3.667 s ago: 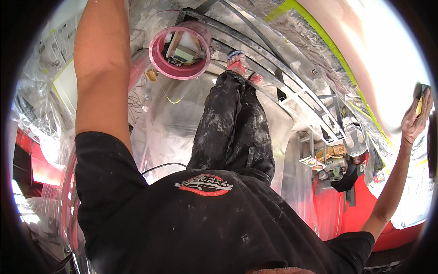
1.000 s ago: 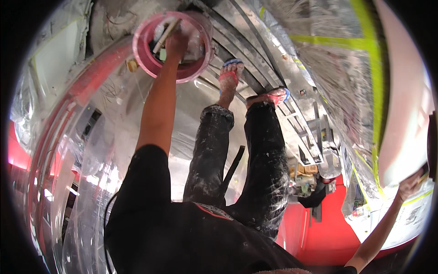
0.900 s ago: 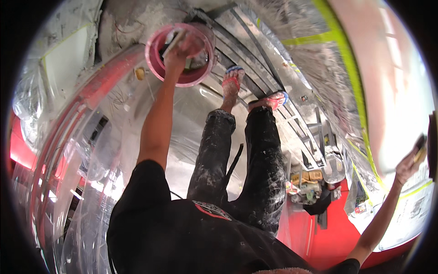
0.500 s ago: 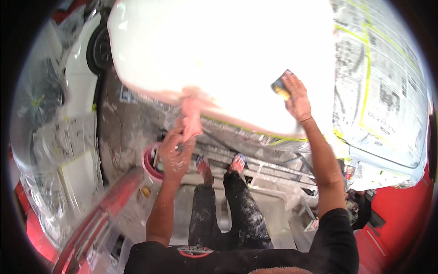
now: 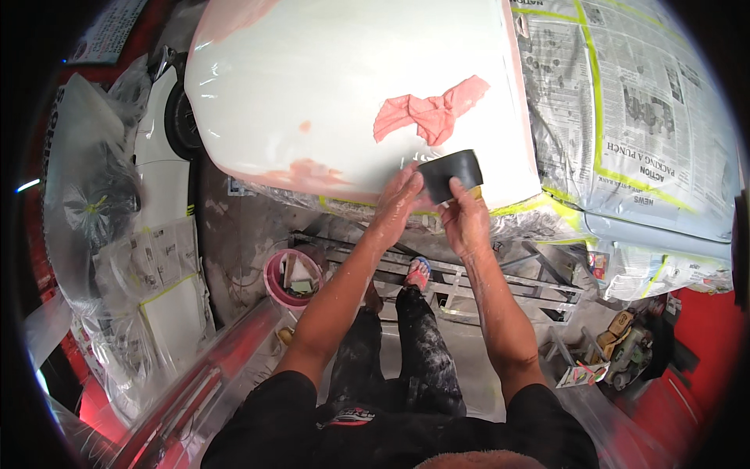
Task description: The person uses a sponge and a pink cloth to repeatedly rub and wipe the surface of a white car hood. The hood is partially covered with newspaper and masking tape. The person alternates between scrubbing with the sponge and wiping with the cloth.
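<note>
My right hand is closed on a piece of black sandpaper, its thumb pressed against the sheet. A bit of a yellow pad shows behind the sheet's lower right corner. At the sheet's left edge is my left hand, its fingers blurred, so I cannot tell whether they grip it. Both hands are over the front edge of a white car panel with pinkish sanded patches. Beyond them a crumpled pink cloth lies spread on the panel.
Newspaper held with yellow-green tape covers the area at right. A pink bucket with items inside stands below on the left. Near my feet runs a metal frame. A white car partly wrapped in plastic stands at far left.
The pink cloth has left my left hand and now lies on the panel. My right hand has come left with the sandpaper, and my left hand has moved right to meet it.
</note>
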Demonstrator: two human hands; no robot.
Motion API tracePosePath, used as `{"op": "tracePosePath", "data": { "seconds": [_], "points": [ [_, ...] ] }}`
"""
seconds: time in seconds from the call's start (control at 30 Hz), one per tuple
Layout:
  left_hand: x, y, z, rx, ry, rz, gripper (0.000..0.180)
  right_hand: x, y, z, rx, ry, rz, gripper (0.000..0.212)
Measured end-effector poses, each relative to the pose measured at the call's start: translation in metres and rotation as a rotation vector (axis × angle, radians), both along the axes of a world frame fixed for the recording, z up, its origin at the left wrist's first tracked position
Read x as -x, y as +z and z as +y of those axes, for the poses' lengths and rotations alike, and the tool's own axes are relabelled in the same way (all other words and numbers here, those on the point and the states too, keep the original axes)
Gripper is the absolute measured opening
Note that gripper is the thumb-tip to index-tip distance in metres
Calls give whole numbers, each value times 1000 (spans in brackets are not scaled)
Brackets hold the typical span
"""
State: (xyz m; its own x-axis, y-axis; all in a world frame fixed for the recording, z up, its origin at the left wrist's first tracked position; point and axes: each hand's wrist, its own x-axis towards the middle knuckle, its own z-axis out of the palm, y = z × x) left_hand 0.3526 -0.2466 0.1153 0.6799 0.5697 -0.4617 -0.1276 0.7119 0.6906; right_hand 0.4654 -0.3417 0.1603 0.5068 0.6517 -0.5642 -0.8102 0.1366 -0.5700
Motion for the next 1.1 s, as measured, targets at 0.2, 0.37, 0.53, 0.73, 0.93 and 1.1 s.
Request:
{"op": "tracePosePath", "data": {
  "seconds": [0.2,0.37,0.53,0.73,0.93,1.1],
  "points": [
    [31,-1,1,185,104,-5,56,15,2,9,194,352,-136,34],
    [73,7,90,-290,582,615,48,-29,-42,63,685,237,-1213,79],
    [116,-52,198,-1032,745,871,47,-60,-82,179,1092,122,-1584,106],
    [143,-108,272,-1186,661,994,45,-117,-98,140,1128,375,-2035,85],
    [147,-117,283,-1292,527,1073,45,-136,-74,24,1230,636,-2139,96],
    [137,-109,285,-1303,430,1254,50,-202,-79,116,1033,391,-2083,92]
  ]
}}
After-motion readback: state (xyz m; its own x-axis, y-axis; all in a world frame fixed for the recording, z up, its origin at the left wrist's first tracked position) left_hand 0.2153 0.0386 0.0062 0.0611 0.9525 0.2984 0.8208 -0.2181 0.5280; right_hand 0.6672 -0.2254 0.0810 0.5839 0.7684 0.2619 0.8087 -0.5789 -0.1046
